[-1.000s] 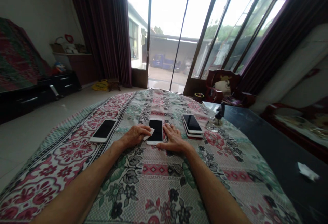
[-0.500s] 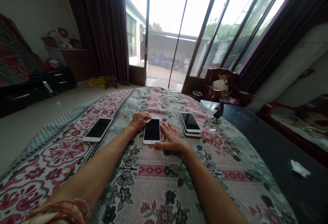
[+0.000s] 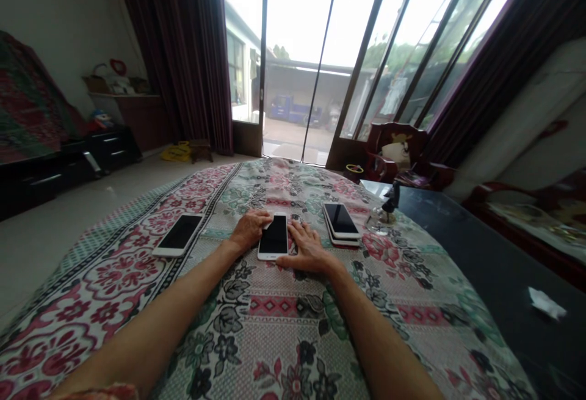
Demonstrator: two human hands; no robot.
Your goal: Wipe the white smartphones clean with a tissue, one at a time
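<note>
A white smartphone (image 3: 273,238) with a dark screen lies face up on the patterned cloth. My left hand (image 3: 251,228) is closed at its upper left corner, fingertips pinching a small white piece, perhaps tissue, pressed against the screen; its exact kind is hard to make out. From the other side my right hand (image 3: 309,248) grips the phone, fingers along the right edge and thumb at the bottom edge. Farther left lies another white smartphone (image 3: 179,234). A stack of phones (image 3: 342,221), the top one white-framed with a dark screen, rests to the right of my right hand.
Floral cloth (image 3: 284,339) covers the near table surface. On its right edge stands a small dark figurine (image 3: 390,201) on a clear base. A crumpled white tissue (image 3: 547,303) lies on the black surface at right. Beyond are a wooden chair (image 3: 396,149) and glass doors.
My left hand has shifted slightly down and to the right along the phone's upper left edge with the white piece. My right hand keeps its hold. The whole view has tilted slightly.
</note>
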